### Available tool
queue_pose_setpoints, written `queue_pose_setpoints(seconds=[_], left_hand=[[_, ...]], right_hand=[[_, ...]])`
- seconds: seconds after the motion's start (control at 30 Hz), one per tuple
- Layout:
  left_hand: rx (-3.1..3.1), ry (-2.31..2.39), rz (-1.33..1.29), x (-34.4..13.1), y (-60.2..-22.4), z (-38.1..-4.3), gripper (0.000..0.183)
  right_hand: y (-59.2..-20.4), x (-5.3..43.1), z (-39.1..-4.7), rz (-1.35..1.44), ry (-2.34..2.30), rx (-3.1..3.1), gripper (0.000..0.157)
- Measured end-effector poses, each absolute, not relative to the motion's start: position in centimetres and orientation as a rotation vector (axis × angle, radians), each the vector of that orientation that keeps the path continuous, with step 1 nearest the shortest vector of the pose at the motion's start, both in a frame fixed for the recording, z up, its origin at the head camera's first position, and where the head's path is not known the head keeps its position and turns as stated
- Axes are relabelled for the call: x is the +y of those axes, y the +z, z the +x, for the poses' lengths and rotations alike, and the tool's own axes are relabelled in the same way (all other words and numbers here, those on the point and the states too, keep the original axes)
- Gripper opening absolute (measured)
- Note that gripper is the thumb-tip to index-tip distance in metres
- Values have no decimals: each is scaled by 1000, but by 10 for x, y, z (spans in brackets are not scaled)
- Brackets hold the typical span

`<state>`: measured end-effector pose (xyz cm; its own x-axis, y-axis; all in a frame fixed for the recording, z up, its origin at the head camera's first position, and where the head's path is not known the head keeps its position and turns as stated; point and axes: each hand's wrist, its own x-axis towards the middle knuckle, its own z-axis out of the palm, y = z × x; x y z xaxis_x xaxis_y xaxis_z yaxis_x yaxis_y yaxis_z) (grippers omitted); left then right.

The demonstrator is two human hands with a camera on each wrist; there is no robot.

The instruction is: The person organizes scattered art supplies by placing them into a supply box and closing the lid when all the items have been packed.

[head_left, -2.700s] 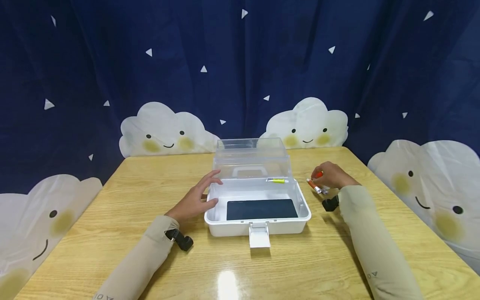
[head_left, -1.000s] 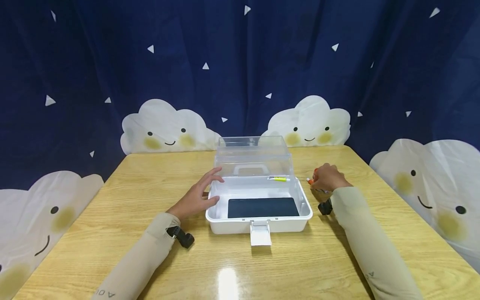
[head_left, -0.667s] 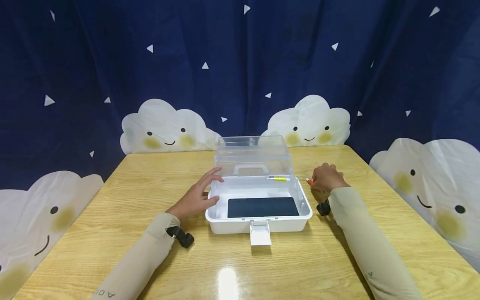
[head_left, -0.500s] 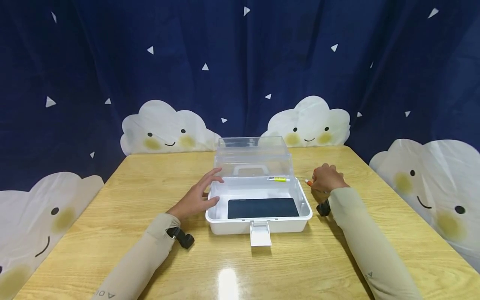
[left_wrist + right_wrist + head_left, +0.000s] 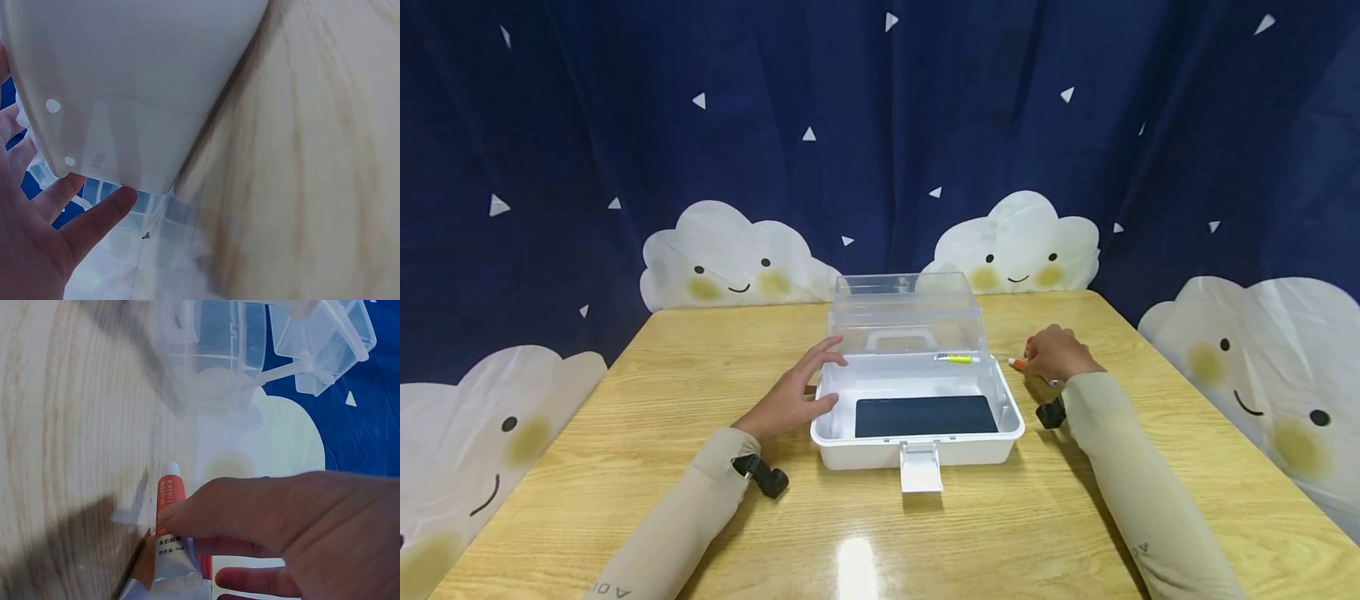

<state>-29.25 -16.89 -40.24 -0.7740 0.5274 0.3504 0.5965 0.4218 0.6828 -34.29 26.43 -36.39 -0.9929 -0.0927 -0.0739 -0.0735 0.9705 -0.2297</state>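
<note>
My left hand (image 5: 788,404) rests at the left end of a white plastic box (image 5: 917,454), fingers spread and fairly straight, thumb over the rim. In the left wrist view, two fingertips touch the edge of the end wall (image 5: 137,94). To the right of the box, my right hand (image 5: 1058,354) pinches an orange-red watercolour paint tube (image 5: 170,494) with a white cap, thumb across its label. Under it shows another orange tube (image 5: 142,565), partly hidden. A red piece (image 5: 205,565) shows behind the pinched tube.
The box's clear lid (image 5: 906,312) stands raised at the back, its front latch (image 5: 920,468) hanging down. Inside are a dark flat panel (image 5: 925,415) and a yellow tube (image 5: 957,358) near the back. A wooden table (image 5: 760,533) lies underneath, with a blue curtain (image 5: 775,67) behind.
My right hand came down over the loose tubes and now pinches the orange-red one, its white cap pointing towards the box. The left hand has stayed at the box's left end.
</note>
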Motion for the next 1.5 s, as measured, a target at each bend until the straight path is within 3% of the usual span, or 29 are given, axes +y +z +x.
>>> queue_pose_setpoints(seconds=[0.2, 1.5], left_hand=[[-2576, -1295, -1028, -169, -403, -291, 44], [-2564, -1296, -1047, -168, -398, -289, 45]], right_hand=[[-360, 268, -344, -168, -392, 3038, 12], [-317, 247, -326, -410, -658, 3255, 16]])
